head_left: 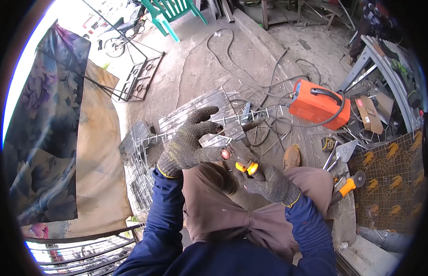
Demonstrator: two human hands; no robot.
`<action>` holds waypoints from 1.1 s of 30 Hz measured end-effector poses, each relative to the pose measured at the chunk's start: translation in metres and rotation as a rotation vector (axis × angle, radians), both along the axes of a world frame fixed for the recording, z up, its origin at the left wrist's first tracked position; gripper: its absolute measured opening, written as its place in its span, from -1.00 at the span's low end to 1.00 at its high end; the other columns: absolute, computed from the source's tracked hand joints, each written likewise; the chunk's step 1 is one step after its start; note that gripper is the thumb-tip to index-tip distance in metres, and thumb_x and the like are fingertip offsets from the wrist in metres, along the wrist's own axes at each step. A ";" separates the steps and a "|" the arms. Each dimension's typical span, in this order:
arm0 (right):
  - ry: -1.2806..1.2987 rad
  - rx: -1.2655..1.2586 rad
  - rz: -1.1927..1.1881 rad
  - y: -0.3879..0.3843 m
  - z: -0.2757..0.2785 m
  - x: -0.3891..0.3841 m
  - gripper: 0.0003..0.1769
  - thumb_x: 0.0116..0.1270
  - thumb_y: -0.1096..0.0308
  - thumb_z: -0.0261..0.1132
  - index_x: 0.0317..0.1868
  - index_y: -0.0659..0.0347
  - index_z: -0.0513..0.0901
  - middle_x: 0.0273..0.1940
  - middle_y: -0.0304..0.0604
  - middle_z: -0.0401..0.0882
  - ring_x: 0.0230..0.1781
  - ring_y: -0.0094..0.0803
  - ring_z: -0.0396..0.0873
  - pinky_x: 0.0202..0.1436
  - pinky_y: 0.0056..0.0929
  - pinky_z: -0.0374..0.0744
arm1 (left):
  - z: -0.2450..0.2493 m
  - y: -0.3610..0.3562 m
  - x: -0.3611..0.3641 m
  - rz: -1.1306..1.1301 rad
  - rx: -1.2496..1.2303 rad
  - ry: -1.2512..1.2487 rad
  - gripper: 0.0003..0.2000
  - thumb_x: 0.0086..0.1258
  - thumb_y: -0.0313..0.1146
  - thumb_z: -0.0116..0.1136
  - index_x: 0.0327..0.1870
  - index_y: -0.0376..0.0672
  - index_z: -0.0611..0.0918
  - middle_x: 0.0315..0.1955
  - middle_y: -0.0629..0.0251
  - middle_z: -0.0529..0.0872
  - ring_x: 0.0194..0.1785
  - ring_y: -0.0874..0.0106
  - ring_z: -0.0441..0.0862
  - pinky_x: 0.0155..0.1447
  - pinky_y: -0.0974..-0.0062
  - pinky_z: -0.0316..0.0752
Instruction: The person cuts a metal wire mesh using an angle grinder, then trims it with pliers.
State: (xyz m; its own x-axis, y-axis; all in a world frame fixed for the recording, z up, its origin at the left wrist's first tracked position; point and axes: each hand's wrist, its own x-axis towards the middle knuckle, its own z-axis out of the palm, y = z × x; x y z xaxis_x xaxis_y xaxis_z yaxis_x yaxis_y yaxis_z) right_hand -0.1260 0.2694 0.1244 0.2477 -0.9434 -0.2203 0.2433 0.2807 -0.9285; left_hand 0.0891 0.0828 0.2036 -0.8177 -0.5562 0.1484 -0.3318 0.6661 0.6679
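Observation:
My left hand (188,145), in a dark grey knitted glove, is spread above a long thin metal bar with short cross-pieces (264,112). The thumb tip shows bare through the glove and points towards my right hand. My right hand (271,184), gloved the same way, is closed around a yellow-orange and black hand tool (247,168) above my lap. The tool's exact kind is hard to make out. Below the hands lies a slatted metal panel (200,110) on the ground.
An orange welding machine (319,103) with black cables stands right of the work. An angle grinder (348,187) and a tape measure (328,144) lie near my right knee. Wire grids (142,184) are at left. A green chair (170,14) stands behind, near a metal frame (142,76).

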 end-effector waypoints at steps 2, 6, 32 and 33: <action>-0.127 0.061 -0.015 0.028 -0.021 0.016 -0.53 0.52 0.34 0.42 0.37 0.26 0.60 0.17 -0.10 0.75 0.17 -0.39 0.70 0.29 -0.34 0.61 | 0.000 0.021 0.006 -0.021 -0.012 -0.109 -0.30 0.08 0.19 0.67 -0.02 -0.28 0.71 0.35 -0.15 0.57 0.42 -0.05 0.54 0.43 0.04 0.49; 0.126 -0.091 -0.031 0.056 -0.032 0.033 -0.54 0.53 0.36 0.41 0.36 0.27 0.60 0.15 -0.10 0.75 0.16 -0.39 0.70 0.27 -0.35 0.62 | -0.030 0.048 0.023 -0.007 -0.101 -0.164 -0.32 0.13 0.27 0.57 -0.02 -0.15 0.65 0.23 0.15 0.68 0.34 0.06 0.60 0.69 -0.04 0.05; 0.094 -0.113 -0.040 0.090 -0.059 0.064 -0.67 0.61 0.20 0.30 0.22 0.20 0.61 -0.19 -0.41 0.67 -0.15 -0.69 0.63 -0.04 -0.55 0.59 | -0.041 0.081 0.034 -0.091 -0.163 -0.238 -0.24 -0.16 0.34 0.55 -0.09 -0.12 0.66 -0.11 0.02 0.62 0.16 -0.18 0.50 0.37 -0.09 0.36; 0.094 -0.111 -0.041 0.089 -0.062 0.067 -0.67 0.61 0.20 0.30 0.22 0.20 0.61 -0.19 -0.41 0.67 -0.15 -0.69 0.63 -0.04 -0.55 0.59 | -0.047 0.082 0.036 -0.092 -0.160 -0.238 -0.24 -0.16 0.34 0.55 -0.09 -0.12 0.66 -0.11 0.02 0.62 0.16 -0.18 0.50 0.37 -0.09 0.36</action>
State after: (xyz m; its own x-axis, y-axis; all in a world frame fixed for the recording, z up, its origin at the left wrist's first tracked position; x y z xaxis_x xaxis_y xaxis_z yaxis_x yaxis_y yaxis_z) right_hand -0.0590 0.3588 0.0626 0.1919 -0.9722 -0.1345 0.1634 0.1668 -0.9724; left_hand 0.1248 0.1643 0.1571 -0.8860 -0.4629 0.0264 -0.3997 0.7914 0.4624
